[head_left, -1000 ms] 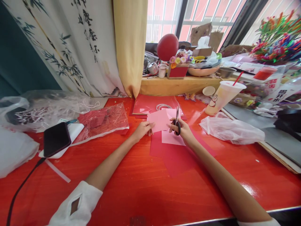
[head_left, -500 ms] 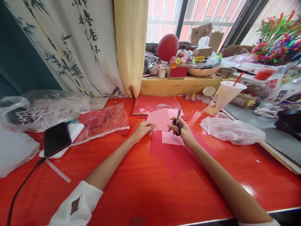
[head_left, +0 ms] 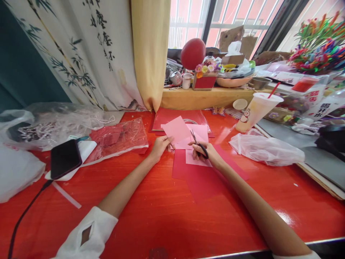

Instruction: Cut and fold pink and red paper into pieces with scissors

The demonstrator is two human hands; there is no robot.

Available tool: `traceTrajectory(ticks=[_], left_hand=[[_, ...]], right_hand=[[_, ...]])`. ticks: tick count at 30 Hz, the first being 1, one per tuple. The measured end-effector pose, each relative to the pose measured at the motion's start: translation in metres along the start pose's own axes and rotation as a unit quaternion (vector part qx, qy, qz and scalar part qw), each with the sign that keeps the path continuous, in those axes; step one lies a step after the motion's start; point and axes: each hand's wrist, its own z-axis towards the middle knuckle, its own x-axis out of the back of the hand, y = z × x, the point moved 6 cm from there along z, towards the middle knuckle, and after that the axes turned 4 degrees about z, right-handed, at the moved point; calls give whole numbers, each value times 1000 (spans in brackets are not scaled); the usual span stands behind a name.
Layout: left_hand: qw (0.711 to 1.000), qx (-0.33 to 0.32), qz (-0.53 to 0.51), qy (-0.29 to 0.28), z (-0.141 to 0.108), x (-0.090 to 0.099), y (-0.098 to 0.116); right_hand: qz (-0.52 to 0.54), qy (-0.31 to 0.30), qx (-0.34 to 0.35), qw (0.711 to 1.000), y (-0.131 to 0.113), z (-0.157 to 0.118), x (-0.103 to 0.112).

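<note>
At frame centre my left hand (head_left: 161, 148) pinches pink paper (head_left: 176, 128), my right hand (head_left: 211, 153) curls round scissors (head_left: 194, 137), and a clear bag (head_left: 63, 113) at left holds beads (head_left: 37, 131).

A red straw (head_left: 274, 89) pokes out of the tall drink cup (head_left: 254, 115), and right in front of that cup sits a crumpled white plastic bag (head_left: 269, 150)! Just left of the cup, a small pale bowl (head_left: 239, 104). Behind it and leftward, a red balloon (head_left: 193, 54) and a flower-trimmed box (head_left: 205, 81). Behind and rightward, a blazing multicoloured bouquet (head_left: 318, 50)! Well out to the cup's left, a dark phone (head_left: 66, 158) and a clear bag of beads (head_left: 67, 118).
</note>
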Motion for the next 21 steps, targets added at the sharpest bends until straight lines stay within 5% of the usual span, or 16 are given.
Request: traceTrajectory(ticks=[21], left_hand=[[1000, -16, -7, -5, 0, -1, 2]], right_hand=[[8, 18, 23, 1000, 9, 1, 0]])
